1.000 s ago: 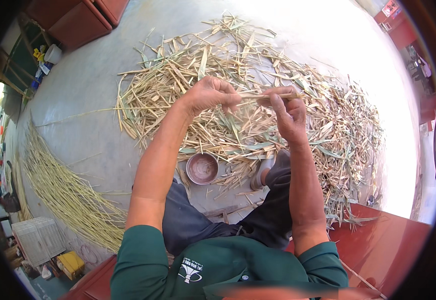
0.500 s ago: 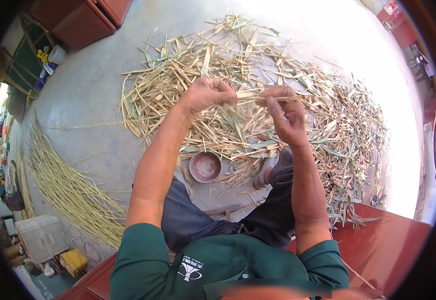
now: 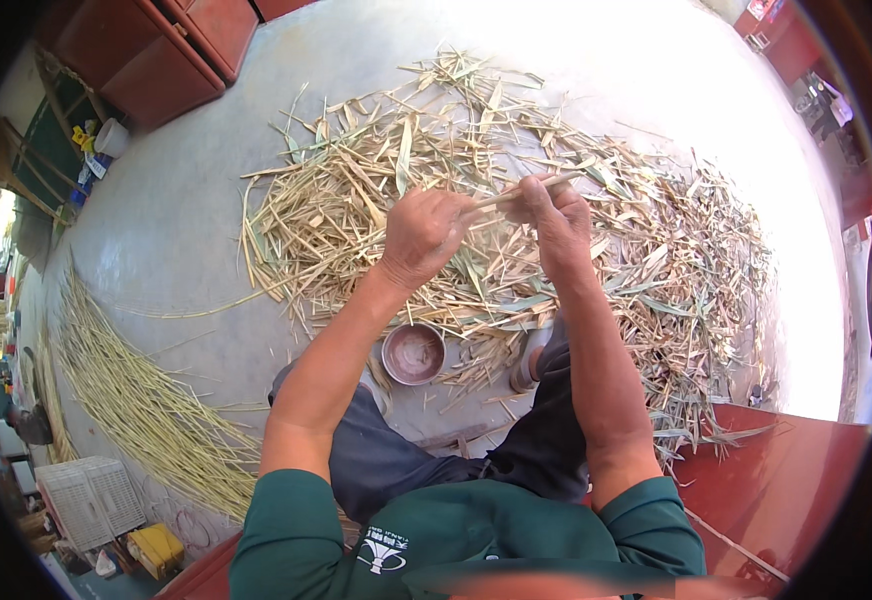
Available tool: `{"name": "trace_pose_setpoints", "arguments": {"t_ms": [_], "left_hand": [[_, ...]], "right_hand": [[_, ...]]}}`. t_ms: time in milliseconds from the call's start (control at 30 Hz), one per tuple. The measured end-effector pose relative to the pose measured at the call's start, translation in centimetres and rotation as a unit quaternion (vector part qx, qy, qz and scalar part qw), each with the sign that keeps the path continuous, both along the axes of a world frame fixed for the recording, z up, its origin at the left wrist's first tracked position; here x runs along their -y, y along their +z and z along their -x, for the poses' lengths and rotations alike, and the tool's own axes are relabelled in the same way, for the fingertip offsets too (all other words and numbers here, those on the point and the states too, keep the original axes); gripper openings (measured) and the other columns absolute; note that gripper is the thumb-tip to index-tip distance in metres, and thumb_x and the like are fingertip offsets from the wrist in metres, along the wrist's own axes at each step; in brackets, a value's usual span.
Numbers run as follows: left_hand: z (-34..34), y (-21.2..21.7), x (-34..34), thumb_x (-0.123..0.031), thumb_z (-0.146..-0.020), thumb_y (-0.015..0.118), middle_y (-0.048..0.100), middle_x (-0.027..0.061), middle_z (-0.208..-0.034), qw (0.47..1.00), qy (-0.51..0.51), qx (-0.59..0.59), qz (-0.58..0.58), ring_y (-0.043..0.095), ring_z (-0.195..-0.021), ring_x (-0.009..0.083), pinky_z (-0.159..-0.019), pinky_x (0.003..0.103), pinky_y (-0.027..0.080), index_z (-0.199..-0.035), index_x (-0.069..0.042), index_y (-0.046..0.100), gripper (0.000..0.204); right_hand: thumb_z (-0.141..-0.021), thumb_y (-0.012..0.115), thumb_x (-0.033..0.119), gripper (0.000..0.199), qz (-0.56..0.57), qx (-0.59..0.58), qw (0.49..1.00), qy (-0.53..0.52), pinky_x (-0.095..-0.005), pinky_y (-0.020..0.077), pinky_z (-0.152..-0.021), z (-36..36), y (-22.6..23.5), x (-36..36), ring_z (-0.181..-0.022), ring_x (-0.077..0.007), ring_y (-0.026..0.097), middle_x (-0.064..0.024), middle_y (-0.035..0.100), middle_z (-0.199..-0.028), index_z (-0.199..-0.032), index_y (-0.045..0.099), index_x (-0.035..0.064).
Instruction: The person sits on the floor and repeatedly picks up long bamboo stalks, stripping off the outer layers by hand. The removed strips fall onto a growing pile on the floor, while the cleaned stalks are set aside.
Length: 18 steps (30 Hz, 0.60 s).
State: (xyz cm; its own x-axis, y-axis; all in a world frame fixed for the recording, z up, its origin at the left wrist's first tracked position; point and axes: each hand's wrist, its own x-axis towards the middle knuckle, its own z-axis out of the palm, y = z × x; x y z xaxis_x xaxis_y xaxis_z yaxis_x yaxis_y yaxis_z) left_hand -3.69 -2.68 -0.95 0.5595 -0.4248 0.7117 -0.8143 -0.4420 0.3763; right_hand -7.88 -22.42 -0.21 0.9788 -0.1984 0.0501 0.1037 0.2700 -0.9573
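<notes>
Working one stalk seemed the step; left hand and right hand held it, and the next move probably needed steadiness.

Stalk – matt, red panel – glossy

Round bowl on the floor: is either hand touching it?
No, the left hand and right hand both grip a pale stalk, with the bowl apart from them.
</notes>
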Motion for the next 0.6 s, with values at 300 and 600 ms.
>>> {"name": "trace_pose_setpoints", "arguments": {"t_ms": [300, 600], "left_hand": [[0.1, 3.7, -1.4, -0.011, -0.081, 0.08, 0.066, 0.0028, -0.075, 0.992, 0.059, 0.109, 0.024, 0.059, -0.066, 0.0187, -0.059, 0.034, 0.042, -0.092, -0.009, 0.069, 0.016], [-3.0, 4.2, -8.3, -0.029, -0.085, 0.079, 0.071, 0.0135, -0.083, 0.972, 0.199, -0.036, -0.117, 0.067, -0.082, 0.0291, -0.076, 0.04, 0.052, -0.088, -0.004, 0.071, 0.026]], "right_hand": [[-0.098, 0.068, 0.032, 0.037, -0.056, -0.075, 0.989, -0.114, -0.0289, 0.059, -0.069, -1.4, -1.1, 0.8, -0.077, -0.0195, 0.072, -0.0141, 0.071, -0.087, -0.097, 0.062, -0.0044], [-0.1, 0.066, 0.029, 0.03, 0.024, -0.032, 0.993, -0.112, -0.0285, 0.0591, -0.068, -1.7, -1.3, 1.2, -0.075, -0.0167, 0.071, -0.012, 0.072, -0.089, -0.098, 0.064, -0.0015]]}}
